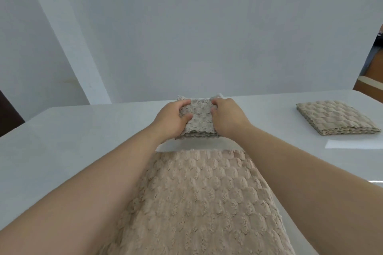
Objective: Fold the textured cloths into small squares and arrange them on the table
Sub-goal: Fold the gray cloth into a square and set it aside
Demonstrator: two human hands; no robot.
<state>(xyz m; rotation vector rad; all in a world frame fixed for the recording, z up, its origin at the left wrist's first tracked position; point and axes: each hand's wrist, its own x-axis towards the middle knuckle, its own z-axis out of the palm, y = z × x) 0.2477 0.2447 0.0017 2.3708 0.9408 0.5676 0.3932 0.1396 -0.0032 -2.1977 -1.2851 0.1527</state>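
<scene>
Both hands, your left hand (173,118) and right hand (227,117), grip the folded grey cloth (198,119) above the white table (83,130); keep its layered edges aligned while lowering it flat beside the folded beige cloth (336,117).

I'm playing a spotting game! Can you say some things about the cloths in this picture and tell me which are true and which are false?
1. The left hand and the right hand both grip the grey folded cloth. True.
2. The big pinkish cloth nearest the person is folded into a small square. False: it lies spread out.
3. The beige folded cloth on the right lies on the white table with no hand on it. True.
4. The grey folded cloth is stacked on the beige folded cloth. False: they are well apart.
</scene>
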